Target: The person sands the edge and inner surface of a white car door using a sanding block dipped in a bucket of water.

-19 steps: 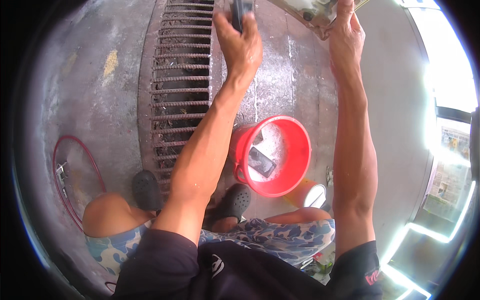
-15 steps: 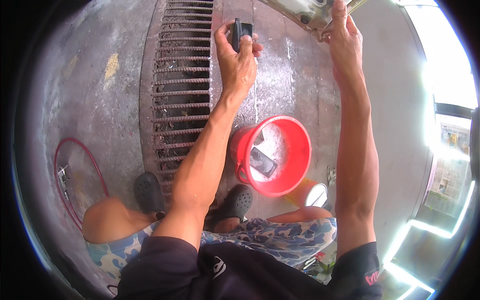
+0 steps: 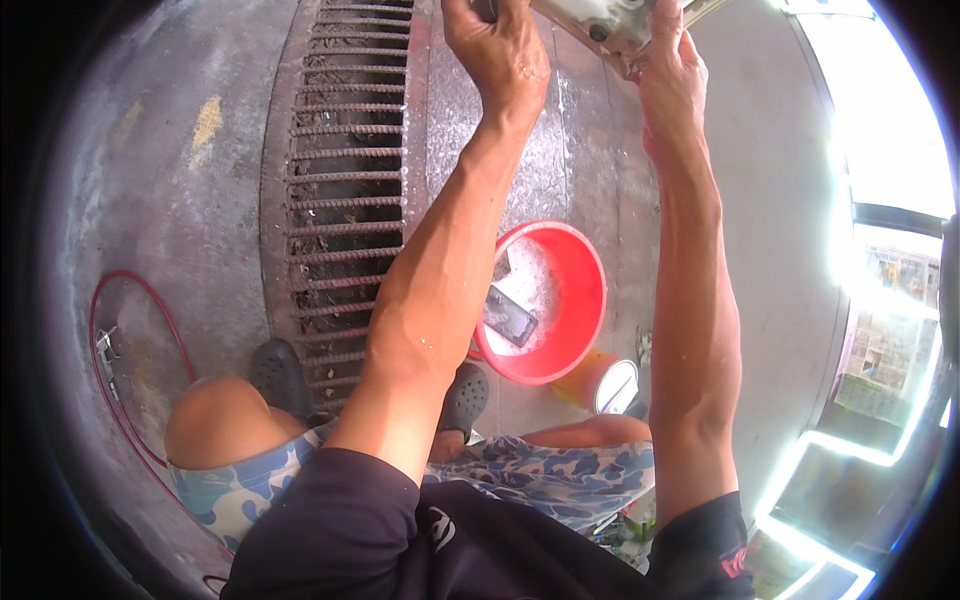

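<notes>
My left hand (image 3: 503, 55) is at the top edge of the view, its fingers closed round a dark block (image 3: 485, 9), most of which is hidden by the hand and cut off by the picture's edge. To the right, my right hand (image 3: 673, 88) grips the near corner of a pale, dirty panel (image 3: 607, 18) with its thumb on top. The panel runs out of view at the top. Below both hands stands a red bucket (image 3: 582, 310) with foamy water and a dark flat rectangular piece (image 3: 511, 316) in it. My left forearm covers the bucket's left side.
A rusty bar grate (image 3: 345, 205) over a drain runs along the left of the bucket. Behind the bucket, towards me, is a yellow tub (image 3: 577, 382) with a white top. A red hose (image 3: 150, 283) with a metal fitting lies at far left. A pale wall (image 3: 780, 230) rises on the right.
My left hand has moved forward and to the right with the block, nearer the panel. My right hand stays on the panel's corner. The whole view has shifted slightly.
</notes>
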The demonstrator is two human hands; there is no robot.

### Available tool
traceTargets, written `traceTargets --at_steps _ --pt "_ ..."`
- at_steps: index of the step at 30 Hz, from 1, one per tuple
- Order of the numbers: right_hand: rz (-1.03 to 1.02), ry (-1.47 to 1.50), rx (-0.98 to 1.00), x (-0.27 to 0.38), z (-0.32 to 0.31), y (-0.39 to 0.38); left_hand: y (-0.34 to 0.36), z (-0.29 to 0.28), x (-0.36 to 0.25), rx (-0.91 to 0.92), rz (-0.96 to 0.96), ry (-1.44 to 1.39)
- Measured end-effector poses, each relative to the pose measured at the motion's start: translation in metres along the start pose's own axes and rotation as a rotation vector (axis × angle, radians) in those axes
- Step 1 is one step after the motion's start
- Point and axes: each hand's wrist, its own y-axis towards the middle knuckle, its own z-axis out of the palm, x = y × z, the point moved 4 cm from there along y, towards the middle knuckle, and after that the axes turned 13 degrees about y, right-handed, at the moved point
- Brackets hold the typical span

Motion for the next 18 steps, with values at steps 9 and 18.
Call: traceTargets --at_steps 9,18 --pt "-0.091 0.191 -0.012 0.001 0.016 -0.007 0.005 -0.004 0.001 -0.009 0.002 0.025" --pt "-0.144 0.226 -0.065 0.007 0.027 -0.008 -0.008 0.001 0.005 0.055 -0.005 -0.082"
